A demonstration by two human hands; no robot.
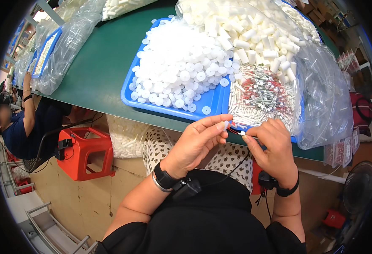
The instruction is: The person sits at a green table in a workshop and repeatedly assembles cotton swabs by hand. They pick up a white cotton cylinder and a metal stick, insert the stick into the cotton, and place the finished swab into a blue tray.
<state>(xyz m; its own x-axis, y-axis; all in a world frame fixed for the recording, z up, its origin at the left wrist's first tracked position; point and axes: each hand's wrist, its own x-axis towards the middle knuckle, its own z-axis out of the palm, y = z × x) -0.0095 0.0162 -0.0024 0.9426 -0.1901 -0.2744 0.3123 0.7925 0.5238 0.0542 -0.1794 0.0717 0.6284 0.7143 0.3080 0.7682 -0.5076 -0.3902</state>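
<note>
My left hand pinches a small whitish piece between thumb and fingertips; its exact kind is too small to make out. A short red and black wire lead runs from there toward my right hand. The thumb and forefinger of that hand are closed on the lead's small white connector. Both hands are held over the table's near edge, just in front of a blue tray. Translucent white discs with centre holes are heaped in it.
Right of the discs lie many wire leads and thin white pieces. Behind them, white foam-like cylinders spill from a clear plastic bag. A red stool stands at left, near a seated co-worker. A fan stands at right.
</note>
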